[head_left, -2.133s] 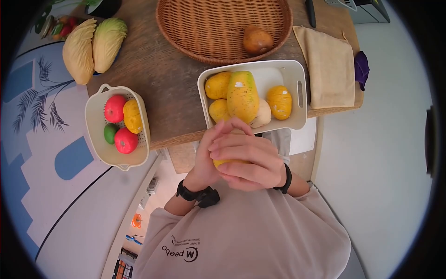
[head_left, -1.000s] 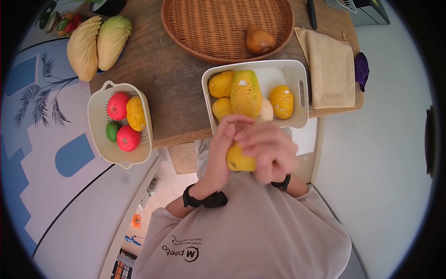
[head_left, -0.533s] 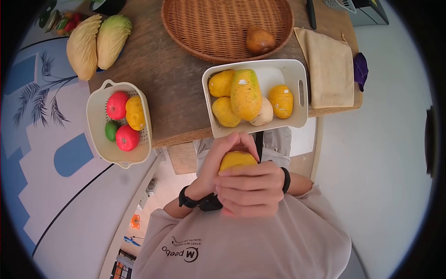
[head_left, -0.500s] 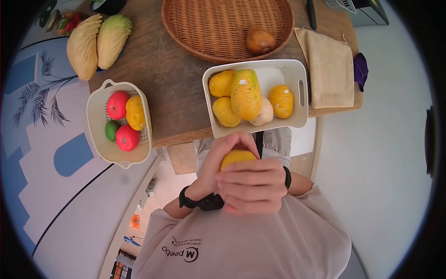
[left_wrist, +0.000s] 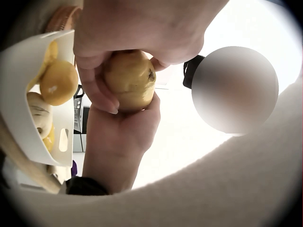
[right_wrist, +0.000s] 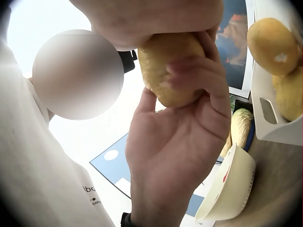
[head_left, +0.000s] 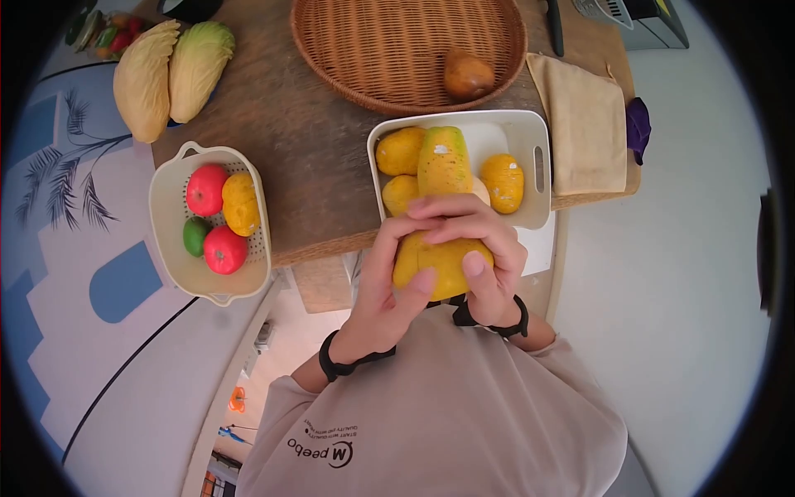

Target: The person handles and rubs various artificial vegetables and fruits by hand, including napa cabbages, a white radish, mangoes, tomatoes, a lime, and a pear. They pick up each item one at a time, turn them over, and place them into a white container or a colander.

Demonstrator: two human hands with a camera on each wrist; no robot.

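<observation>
Both hands grip a yellow fruit in front of the body, at the table's near edge. It is smooth and lumpy, with a dark spot on one end in the left wrist view. The left hand cups its left side, thumb on the near face. From the other side the right hand curls over the top, its thumb also on the near face. Just beyond stands a white basket with several yellow fruits, one a papaya tinged green. A pale fruit there is mostly hidden by the fingers.
A round wicker tray with a brown fruit lies at the back. At left, a cream colander holds red, yellow and green produce, near two cabbages. A beige cloth bag lies right, beside something purple.
Both hands have risen towards the basket with the yellow fruit. The right hand has shifted its hold from covering the near face to curling over the top, and more of the fruit shows.
</observation>
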